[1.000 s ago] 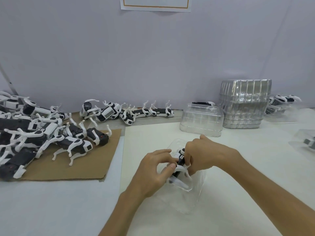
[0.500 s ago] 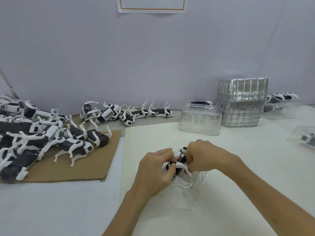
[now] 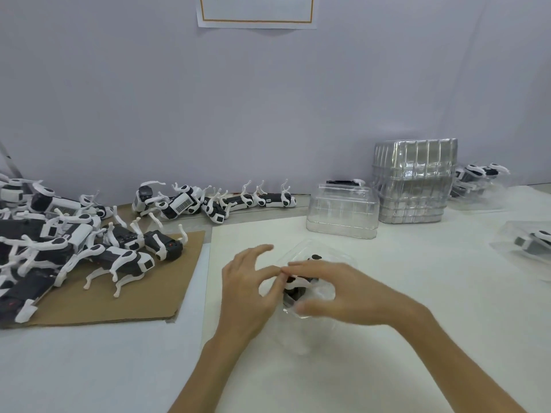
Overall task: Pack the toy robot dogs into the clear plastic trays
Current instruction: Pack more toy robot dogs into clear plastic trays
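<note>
A black-and-white toy robot dog (image 3: 298, 289) lies inside a clear plastic tray (image 3: 320, 248) on the white table in front of me. My right hand (image 3: 343, 296) curves over it, with fingers across the top and the thumb under the near side, gripping it. My left hand (image 3: 247, 290) is just left of the dog with its fingers spread and the index finger raised, and its fingertips meet the right hand's fingertips above the dog. Both hands are motion-blurred and hide most of the dog.
Several loose dogs (image 3: 119, 260) are piled on brown cardboard (image 3: 143, 305) at the left, and more dogs (image 3: 214, 204) line the wall. An upturned clear tray (image 3: 343, 213) and a stack of trays (image 3: 414, 180) stand behind. Packed trays (image 3: 530, 242) lie at the right.
The left hand has let go of the dog and spread its fingers. The right hand has flattened over the dog, which now sits lower in the tray.
</note>
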